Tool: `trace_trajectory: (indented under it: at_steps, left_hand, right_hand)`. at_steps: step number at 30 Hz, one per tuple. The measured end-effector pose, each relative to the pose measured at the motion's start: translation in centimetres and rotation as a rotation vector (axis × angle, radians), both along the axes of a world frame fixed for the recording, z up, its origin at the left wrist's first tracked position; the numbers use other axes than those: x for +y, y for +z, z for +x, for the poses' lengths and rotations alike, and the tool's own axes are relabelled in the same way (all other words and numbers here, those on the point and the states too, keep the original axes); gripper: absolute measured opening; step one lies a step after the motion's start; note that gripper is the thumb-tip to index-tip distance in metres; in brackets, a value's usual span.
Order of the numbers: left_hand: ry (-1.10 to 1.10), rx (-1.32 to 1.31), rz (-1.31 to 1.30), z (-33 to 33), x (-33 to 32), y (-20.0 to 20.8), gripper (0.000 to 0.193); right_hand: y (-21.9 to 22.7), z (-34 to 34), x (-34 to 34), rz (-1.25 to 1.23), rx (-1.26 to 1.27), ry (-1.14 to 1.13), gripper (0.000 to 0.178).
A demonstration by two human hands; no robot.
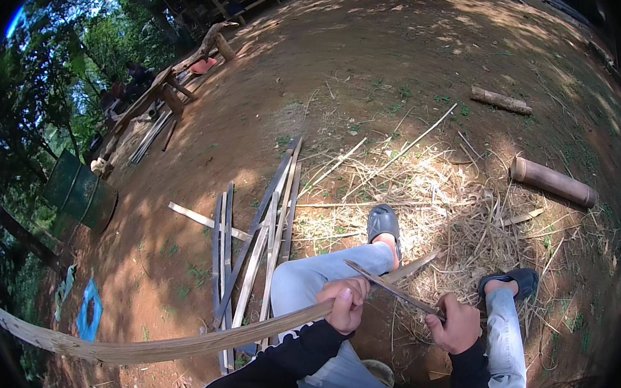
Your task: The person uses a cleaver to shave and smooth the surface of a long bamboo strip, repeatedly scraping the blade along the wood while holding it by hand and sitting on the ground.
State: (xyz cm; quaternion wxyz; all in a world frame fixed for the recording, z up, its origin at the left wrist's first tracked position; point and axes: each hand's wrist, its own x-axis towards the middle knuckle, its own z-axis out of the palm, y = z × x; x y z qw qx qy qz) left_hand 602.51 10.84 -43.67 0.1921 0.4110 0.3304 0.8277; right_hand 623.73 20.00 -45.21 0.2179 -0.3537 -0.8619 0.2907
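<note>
A long split-bamboo strip (189, 345) runs from the lower left across my lap, its far end reaching past my left knee. My left hand (346, 301) is closed round it near that far end. In my right hand (455, 324) is the handle of a long knife (397, 291), whose blade points left and lies across the strip just beyond my left fist. The handle is mostly hidden in my fingers. From this angle I cannot tell how deep the edge sits against the strip.
Pale shavings (462, 213) cover the ground around my shoes. Several bamboo strips (256, 241) lie piled left of my legs. A bamboo log (553, 182) and a thinner log (501, 100) lie at right. A green drum (81, 190) and wooden bench (147, 97) stand at left.
</note>
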Motion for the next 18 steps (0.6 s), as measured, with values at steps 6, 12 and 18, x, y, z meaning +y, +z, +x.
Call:
trace_trajectory:
  at_steps: [6,12,18]
  left_hand:
    - [0.014,-0.044,0.043,-1.3,0.0,-0.2,0.032]
    - [-0.004,0.078,0.01,-0.1,0.6,0.1,0.033]
    - [-0.12,0.129,0.017,2.2,0.8,-0.1,0.035]
  right_hand:
    - [-1.8,-1.4,-2.2,-0.26,0.078,0.018,0.044]
    - [0.0,-1.3,-2.2,-0.237,0.093,0.082,0.041]
    - [-7.0,-0.4,-1.5,-0.288,0.289,0.107,0.035]
